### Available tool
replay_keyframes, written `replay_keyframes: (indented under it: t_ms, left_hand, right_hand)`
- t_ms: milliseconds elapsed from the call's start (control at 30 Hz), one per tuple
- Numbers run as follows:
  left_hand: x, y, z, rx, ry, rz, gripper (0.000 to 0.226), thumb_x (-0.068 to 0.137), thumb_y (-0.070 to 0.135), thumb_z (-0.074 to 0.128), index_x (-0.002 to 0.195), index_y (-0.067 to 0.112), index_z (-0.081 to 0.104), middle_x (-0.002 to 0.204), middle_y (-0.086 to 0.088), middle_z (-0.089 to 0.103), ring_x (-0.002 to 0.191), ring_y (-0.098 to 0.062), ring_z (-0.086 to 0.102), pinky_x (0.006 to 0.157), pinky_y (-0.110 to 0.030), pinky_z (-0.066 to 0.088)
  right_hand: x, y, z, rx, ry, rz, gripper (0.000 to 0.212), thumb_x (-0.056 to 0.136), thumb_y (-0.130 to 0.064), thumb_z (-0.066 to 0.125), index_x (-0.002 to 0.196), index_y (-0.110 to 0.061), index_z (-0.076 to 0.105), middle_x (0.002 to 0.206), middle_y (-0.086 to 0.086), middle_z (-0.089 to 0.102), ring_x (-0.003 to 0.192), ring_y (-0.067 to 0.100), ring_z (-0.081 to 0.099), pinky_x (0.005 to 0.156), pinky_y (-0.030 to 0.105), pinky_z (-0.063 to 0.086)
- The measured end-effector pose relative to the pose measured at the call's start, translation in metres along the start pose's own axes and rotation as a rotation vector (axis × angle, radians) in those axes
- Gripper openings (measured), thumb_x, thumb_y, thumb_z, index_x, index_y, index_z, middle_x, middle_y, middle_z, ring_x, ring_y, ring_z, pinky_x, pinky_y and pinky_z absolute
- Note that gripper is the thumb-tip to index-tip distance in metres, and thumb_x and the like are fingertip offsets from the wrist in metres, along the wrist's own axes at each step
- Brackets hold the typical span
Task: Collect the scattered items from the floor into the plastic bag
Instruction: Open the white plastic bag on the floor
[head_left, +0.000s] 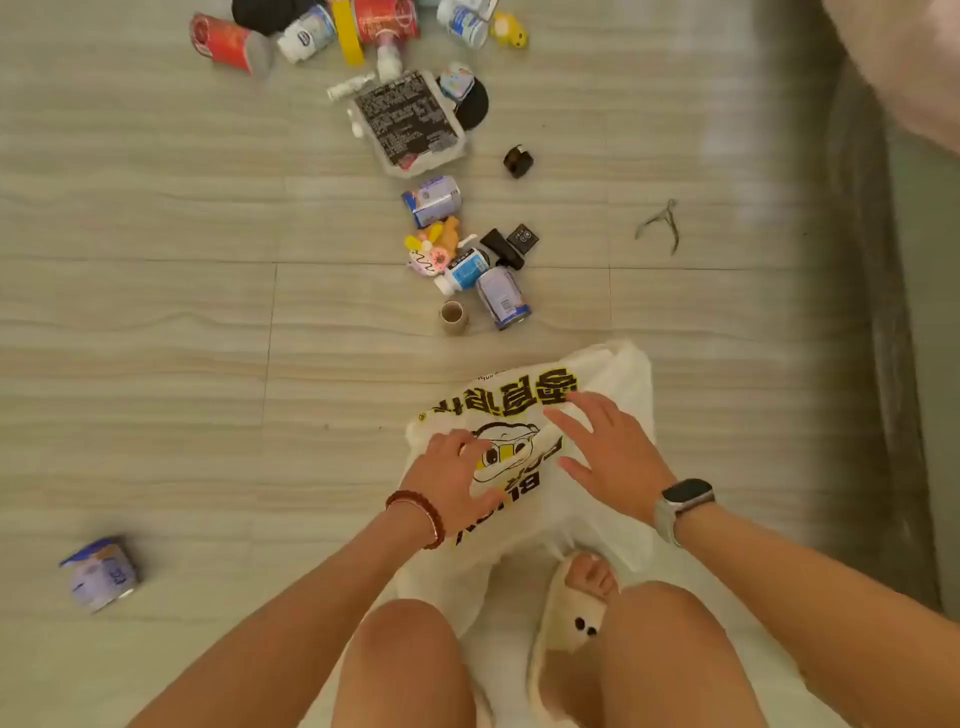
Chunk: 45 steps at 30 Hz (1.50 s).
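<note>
A white plastic bag (613, 374) with yellow and black print lies on the floor in front of my knees. My left hand (452, 478) rests on the bag's left part with its fingers bent. My right hand (608, 452) hovers over or touches the bag's right part, fingers spread and straight. Beyond the bag lies a cluster: a blue can (503, 299), a small white bottle (465, 270), a cardboard roll (453, 317), a colourful toy (431, 249) and small black items (511, 241). Another can (432, 200) lies farther off.
A black-printed pouch (408, 122), red cans (226, 41), bottles and a yellow toy (510, 30) lie at the far end. A lone can (101, 574) sits at the left. Metal nippers (660, 224) and a black clip (518, 161) lie to the right. Furniture borders the right side.
</note>
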<state>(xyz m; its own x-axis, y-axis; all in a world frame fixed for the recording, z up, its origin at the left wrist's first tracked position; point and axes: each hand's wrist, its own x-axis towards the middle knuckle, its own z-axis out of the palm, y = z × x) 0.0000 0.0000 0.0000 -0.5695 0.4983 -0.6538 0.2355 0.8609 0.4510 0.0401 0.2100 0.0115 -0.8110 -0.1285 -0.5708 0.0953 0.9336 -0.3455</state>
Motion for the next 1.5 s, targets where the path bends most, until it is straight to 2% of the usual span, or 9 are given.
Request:
replay_keyframes:
  t_ms: [233,567,700,833,967,1133,1233,1333,1500]
  left_hand:
    - [0.099,-0.071,0.057,-0.05,0.11,0.106,0.026,0.093,0.032,0.045,0.099,0.012,0.06,0.099,-0.007,0.061,0.093,-0.023,0.054,0.084,-0.034,0.045]
    - [0.101,-0.161,0.016,-0.566,0.724,-0.279,0.02,0.096,0.019,0.037,0.087,0.008,0.051,0.072,-0.002,0.05,0.075,-0.021,0.045,0.061,-0.023,0.027]
    - [0.077,-0.187,-0.005,-0.55,0.776,-0.318,0.021,0.097,0.019,0.034,0.082,0.011,0.046,0.064,0.004,0.044,0.073,-0.021,0.043,0.066,-0.026,0.03]
    - [0.059,-0.206,-0.018,-0.472,0.801,-0.359,0.026,0.095,0.024,0.039,0.104,0.01,0.059,0.095,-0.007,0.055,0.087,-0.02,0.048,0.079,-0.026,0.038]
    - [0.038,-0.19,-0.001,-0.102,1.092,-0.196,0.043,0.083,0.046,0.047,0.113,0.016,0.058,0.113,-0.012,0.052,0.104,-0.024,0.051,0.089,-0.036,0.044]
    - [0.038,-0.174,0.038,0.019,0.728,-0.135,0.073,0.068,0.066,0.055,0.125,0.02,0.05,0.115,-0.002,0.048,0.105,-0.016,0.049,0.083,-0.027,0.045]
    - [0.047,-0.182,0.037,-0.072,0.817,-0.078,0.038,0.08,0.036,0.063,0.111,0.014,0.063,0.112,-0.006,0.055,0.104,-0.019,0.052,0.086,-0.033,0.048]
    - [0.046,-0.184,0.029,-0.409,0.734,-0.004,0.011,0.085,0.021,0.06,0.084,0.017,0.07,0.087,-0.003,0.064,0.082,-0.016,0.056,0.076,-0.025,0.045]
    - [0.041,-0.183,0.044,-1.027,0.634,-0.006,0.025,0.093,0.016,0.046,0.071,0.016,0.059,0.071,-0.003,0.053,0.07,-0.017,0.048,0.066,-0.029,0.041]
  right_hand:
    - [0.106,0.041,0.086,-0.198,0.151,-0.346,0.031,0.088,-0.031,0.04,0.09,-0.013,0.065,0.111,0.012,0.065,0.107,0.033,0.06,0.085,0.046,0.054]
    - [0.171,-0.04,0.084,-0.291,0.235,-0.641,0.076,0.077,-0.068,0.03,0.141,-0.033,0.01,0.154,0.007,0.017,0.143,0.028,0.007,0.113,0.056,0.0]
    - [0.179,-0.079,0.096,-0.51,0.212,-0.742,0.079,0.074,-0.071,0.028,0.137,-0.023,0.029,0.145,0.006,0.039,0.138,0.032,0.028,0.105,0.066,0.022]
    - [0.196,-0.103,0.102,-0.418,0.458,-0.806,0.038,0.078,-0.039,0.036,0.091,-0.021,0.067,0.093,-0.001,0.07,0.099,0.025,0.065,0.089,0.057,0.047]
    - [0.195,-0.109,0.105,-0.222,0.563,-0.642,0.028,0.078,-0.027,0.038,0.077,-0.019,0.065,0.08,0.0,0.065,0.079,0.026,0.062,0.078,0.035,0.032]
    - [0.191,-0.112,0.086,0.191,0.395,-0.409,0.024,0.09,-0.019,0.047,0.107,-0.012,0.063,0.108,0.007,0.055,0.1,0.023,0.052,0.078,0.034,0.043]
    - [0.186,-0.109,0.092,0.362,0.369,-0.352,0.018,0.09,-0.014,0.048,0.103,-0.011,0.061,0.102,0.01,0.062,0.093,0.027,0.057,0.08,0.034,0.044]
    - [0.181,-0.1,0.104,0.494,0.325,-0.285,0.012,0.091,-0.009,0.046,0.096,-0.006,0.056,0.095,0.015,0.065,0.088,0.031,0.059,0.081,0.033,0.047]
    - [0.172,-0.093,0.11,0.791,0.323,-0.15,0.018,0.093,-0.003,0.038,0.088,-0.014,0.052,0.084,0.0,0.052,0.073,0.008,0.046,0.055,0.0,0.036]
